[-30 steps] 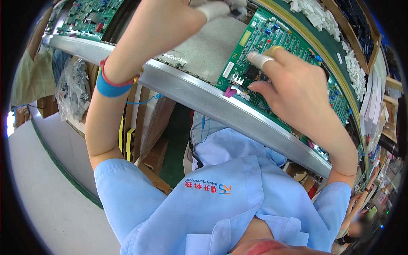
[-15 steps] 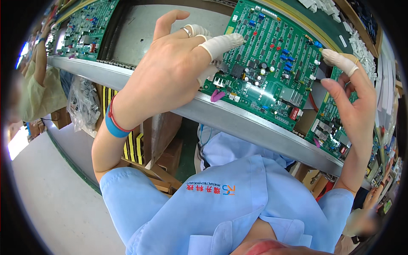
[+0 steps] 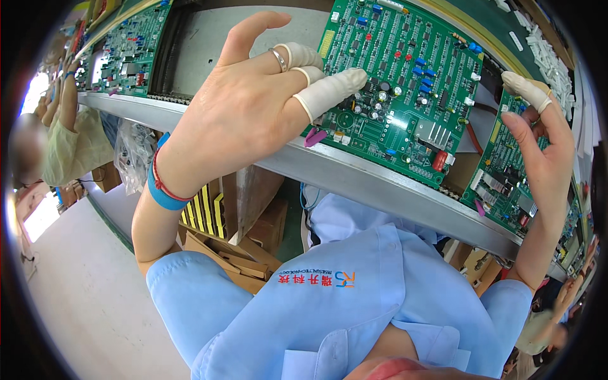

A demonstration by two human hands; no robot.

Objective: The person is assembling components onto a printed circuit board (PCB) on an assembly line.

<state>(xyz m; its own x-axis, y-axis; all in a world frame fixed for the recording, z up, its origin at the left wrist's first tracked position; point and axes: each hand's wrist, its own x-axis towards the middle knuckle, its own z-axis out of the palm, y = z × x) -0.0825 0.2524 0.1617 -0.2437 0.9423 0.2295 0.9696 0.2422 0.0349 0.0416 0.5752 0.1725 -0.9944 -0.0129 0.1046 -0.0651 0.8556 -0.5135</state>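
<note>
A green circuit board [image 3: 405, 85], crowded with small components, lies on the metal rail [image 3: 373, 180] in front of me. My left hand [image 3: 253, 107] is over its left side, white finger cots on several fingers. The index finger reaches onto the board beside a group of round capacitors [image 3: 383, 95]; the little finger is raised, and the thumb is hidden underneath. Beneath that hand a purple clip [image 3: 315, 137] sits at the board's near edge. To the right, my right hand [image 3: 538, 133] hovers apart from this board, its thumb and cot-covered index finger separated, near a second green board [image 3: 506, 171].
Another populated board [image 3: 130, 54] stands on the line at far left, past a grey plate [image 3: 206, 47]. White connector pieces [image 3: 548, 66] lie heaped at the far right. Cardboard boxes [image 3: 253, 247] are below the rail. Another person's arm [image 3: 68, 104] shows at left.
My right hand has come away from the main board's right edge, moving right. My left index finger has shifted down over the board toward the capacitors. The view has moved slightly.
</note>
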